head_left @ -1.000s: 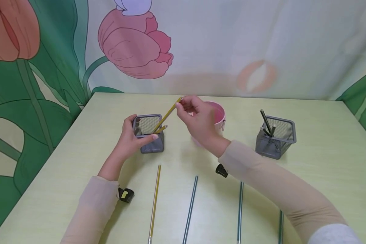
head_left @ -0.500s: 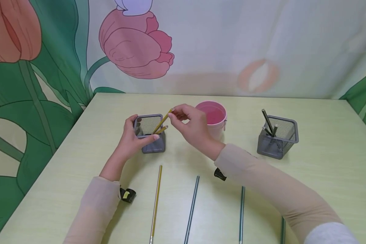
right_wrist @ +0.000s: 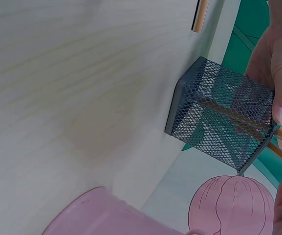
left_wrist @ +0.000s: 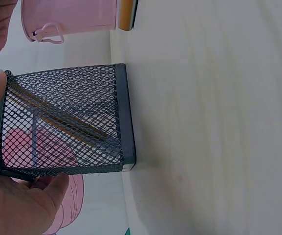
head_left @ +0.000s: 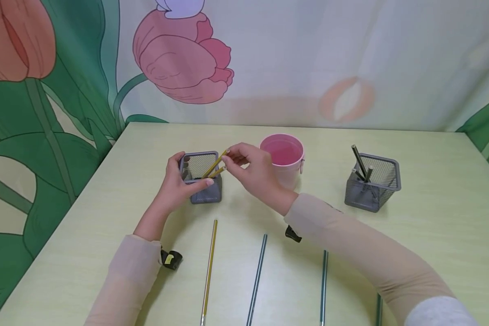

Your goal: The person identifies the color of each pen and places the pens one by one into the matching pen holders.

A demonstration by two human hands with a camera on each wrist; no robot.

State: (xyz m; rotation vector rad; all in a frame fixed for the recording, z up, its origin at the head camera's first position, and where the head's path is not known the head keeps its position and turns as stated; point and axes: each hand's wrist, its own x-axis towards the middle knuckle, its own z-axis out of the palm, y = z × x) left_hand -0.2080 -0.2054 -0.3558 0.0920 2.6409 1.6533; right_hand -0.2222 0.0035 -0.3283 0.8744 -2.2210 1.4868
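Left of the pink cup (head_left: 284, 156) on the desk (head_left: 424, 235) stands a grey mesh pen holder (head_left: 200, 176), and both hands meet at it. The left hand (head_left: 175, 185) grips the holder, its thumb laid along the near rim and its fingers curled round the far left side; the left wrist view shows the palm against the mesh wall (left_wrist: 62, 120). The right hand (head_left: 252, 170) pinches the top end of a yellow pencil (head_left: 216, 163) between thumb and fingers, just beside the holder's right rim. That pencil leans inside the holder, lower end down in the mesh and top end tilted toward the pink cup. A second yellow pencil (head_left: 218, 171) leans beside it in the same holder, close below the right hand's fingers; whether they touch it cannot be told.

Nearer than the holder, four more pencils lie on the desk: a yellow pencil (head_left: 208, 270) straight in front of it, then three green pencils (head_left: 257, 277) further right, the last partly hidden by the right sleeve. Well to the right of the pink cup stands another mesh holder (head_left: 372, 183) with dark pencils (head_left: 359, 160) in it.
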